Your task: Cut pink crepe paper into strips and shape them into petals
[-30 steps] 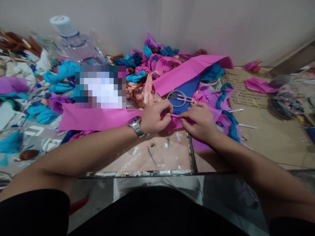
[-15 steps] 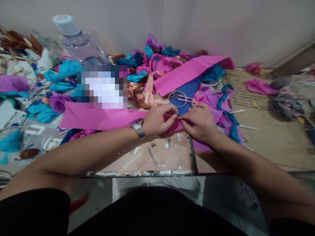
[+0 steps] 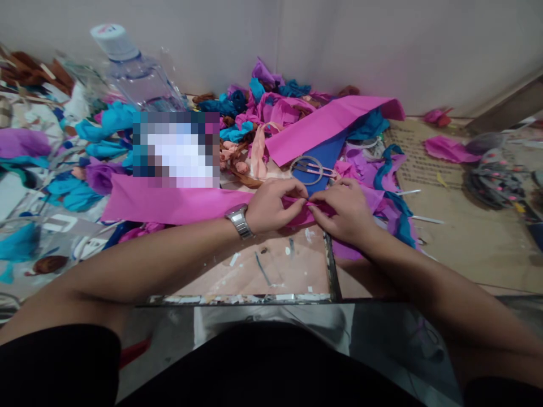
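A long strip of pink crepe paper (image 3: 169, 204) lies across the table and runs under my hands. My left hand (image 3: 271, 206), with a metal watch (image 3: 238, 221) on the wrist, pinches the strip's right end. My right hand (image 3: 344, 212) pinches the same end from the other side, fingertips touching the left hand's. Both hands are closed on the folded paper. Just beyond the fingers lie scissors (image 3: 311, 169) on a blue sheet (image 3: 322, 155).
A heap of pink, purple, teal and blue paper scraps and paper flowers (image 3: 271, 107) fills the back of the table. A clear plastic water bottle (image 3: 136, 73) stands at the back left. A second pink sheet (image 3: 331, 124) lies behind the scissors. Dark wire bundles (image 3: 492, 178) sit at the right.
My hands have drawn closer together on the pink strip's end, the fingers shifting slightly as they fold it. Nothing else has moved.
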A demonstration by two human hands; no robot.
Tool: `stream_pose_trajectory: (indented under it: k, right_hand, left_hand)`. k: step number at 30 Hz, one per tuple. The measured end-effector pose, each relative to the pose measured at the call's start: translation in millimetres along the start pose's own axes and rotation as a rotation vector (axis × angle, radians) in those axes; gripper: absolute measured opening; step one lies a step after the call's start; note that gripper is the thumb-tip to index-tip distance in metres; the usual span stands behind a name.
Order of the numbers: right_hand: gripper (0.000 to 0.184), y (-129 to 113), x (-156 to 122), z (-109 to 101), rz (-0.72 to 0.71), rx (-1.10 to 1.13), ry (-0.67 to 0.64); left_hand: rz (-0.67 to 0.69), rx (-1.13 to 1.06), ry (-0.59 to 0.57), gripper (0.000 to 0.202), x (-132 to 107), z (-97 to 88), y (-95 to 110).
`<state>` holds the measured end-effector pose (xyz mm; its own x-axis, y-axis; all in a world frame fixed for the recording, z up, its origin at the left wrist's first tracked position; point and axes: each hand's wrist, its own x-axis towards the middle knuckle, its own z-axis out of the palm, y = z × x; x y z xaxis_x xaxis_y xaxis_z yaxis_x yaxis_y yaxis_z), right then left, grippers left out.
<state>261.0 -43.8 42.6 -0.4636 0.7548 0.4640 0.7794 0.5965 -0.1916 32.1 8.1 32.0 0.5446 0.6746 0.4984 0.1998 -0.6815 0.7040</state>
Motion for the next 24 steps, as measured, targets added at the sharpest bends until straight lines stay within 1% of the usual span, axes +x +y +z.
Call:
stream_pose_trajectory:
  k: [9, 14, 18, 24]
  right_hand:
    - [0.017, -1.9, 0.0, -2.1, 0.014, -0.033, -0.003]
    - [0.014, -2.2, 0.6, -1.5, -0.017, -0.031, 0.034]
    - [0.014, -0.9, 0.3, -1.4, -0.027, -0.015, 0.020]
    - [0.011, -0.5, -0.6, -0.3, -0.011, 0.030, 0.009]
  left_hand:
    - [-0.020, -0.007, -0.020, 0.010, 0.9, -0.4, 2.1]
    - [-0.027, -0.034, -0.017, 0.010, 1.1, -0.4, 2.4]
    - [-0.031, -0.050, -0.012, 0.010, 0.7, -0.1, 1.2]
    - [-0.045, -0.078, -0.036, 0.011, -0.4, 2.3, -1.2]
